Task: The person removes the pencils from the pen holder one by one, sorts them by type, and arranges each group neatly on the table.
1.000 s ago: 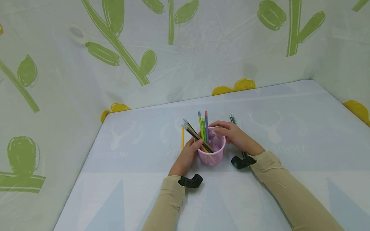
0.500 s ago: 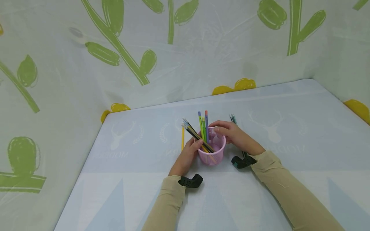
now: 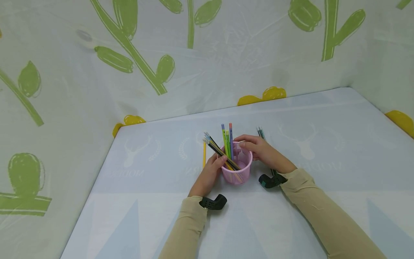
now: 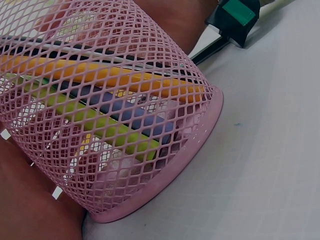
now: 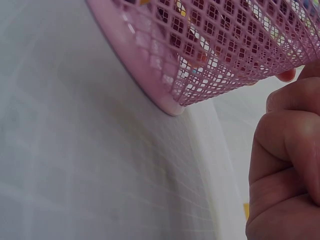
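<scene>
A pink mesh pencil basket (image 3: 237, 177) stands on the table between both hands. My left hand (image 3: 210, 174) grips its left side, with the thumb over the rim against a bundle of dark striped pencils (image 3: 215, 146) that leans out to the left. My right hand (image 3: 263, 151) holds the right rim, fingers curled round the far edge. Green pencils (image 3: 227, 144) and a purple pencil (image 3: 231, 138) with a red end rise upright at the back of the basket. Through the mesh in the left wrist view, an orange pencil (image 4: 115, 77) and a lime pencil (image 4: 95, 122) show inside.
A yellow pencil (image 3: 204, 154) lies on the table (image 3: 155, 216) just left of the basket. Several dark green pencils (image 3: 260, 132) lie beneath the right hand and wrist, their ends showing beyond it. A patterned curtain (image 3: 226, 64) rises behind the table.
</scene>
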Demonstrator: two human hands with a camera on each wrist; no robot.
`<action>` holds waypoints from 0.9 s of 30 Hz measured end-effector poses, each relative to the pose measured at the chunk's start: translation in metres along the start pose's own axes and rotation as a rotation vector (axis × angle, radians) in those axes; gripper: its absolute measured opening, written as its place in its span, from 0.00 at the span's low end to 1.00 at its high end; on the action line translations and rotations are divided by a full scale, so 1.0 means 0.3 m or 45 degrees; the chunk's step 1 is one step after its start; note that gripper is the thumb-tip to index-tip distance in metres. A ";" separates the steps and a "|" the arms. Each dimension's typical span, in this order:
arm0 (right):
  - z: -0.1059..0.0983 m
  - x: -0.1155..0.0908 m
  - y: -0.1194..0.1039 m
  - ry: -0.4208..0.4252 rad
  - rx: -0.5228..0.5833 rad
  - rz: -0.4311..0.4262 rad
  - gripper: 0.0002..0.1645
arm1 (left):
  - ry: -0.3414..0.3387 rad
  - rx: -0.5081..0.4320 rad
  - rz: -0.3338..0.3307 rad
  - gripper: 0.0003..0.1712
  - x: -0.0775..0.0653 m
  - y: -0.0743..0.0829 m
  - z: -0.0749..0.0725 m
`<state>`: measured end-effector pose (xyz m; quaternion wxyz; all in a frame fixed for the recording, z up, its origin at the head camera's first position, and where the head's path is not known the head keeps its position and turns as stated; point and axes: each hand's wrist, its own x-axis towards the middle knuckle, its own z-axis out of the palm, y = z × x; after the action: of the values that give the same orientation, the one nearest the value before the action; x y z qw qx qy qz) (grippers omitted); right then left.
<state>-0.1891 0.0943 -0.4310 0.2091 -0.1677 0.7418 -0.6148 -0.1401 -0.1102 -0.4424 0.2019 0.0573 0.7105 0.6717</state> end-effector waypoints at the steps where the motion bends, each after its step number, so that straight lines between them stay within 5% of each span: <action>1: 0.000 0.000 0.001 -0.001 -0.001 -0.001 0.24 | 0.000 0.000 0.001 0.38 0.000 0.000 0.000; 11: 0.001 -0.001 0.004 0.005 0.000 -0.001 0.25 | -0.004 0.033 -0.005 0.35 -0.023 0.041 0.010; 19: 0.003 0.000 0.005 0.005 0.011 -0.013 0.26 | -0.002 0.008 0.005 0.39 0.004 -0.008 -0.003; 27: 0.001 0.001 0.007 0.001 0.028 -0.027 0.26 | -0.006 0.016 0.001 0.38 0.000 0.004 -0.001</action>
<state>-0.1890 0.0942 -0.4331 0.2042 -0.1731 0.7331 -0.6252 -0.1404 -0.1105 -0.4411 0.2030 0.0604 0.7144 0.6670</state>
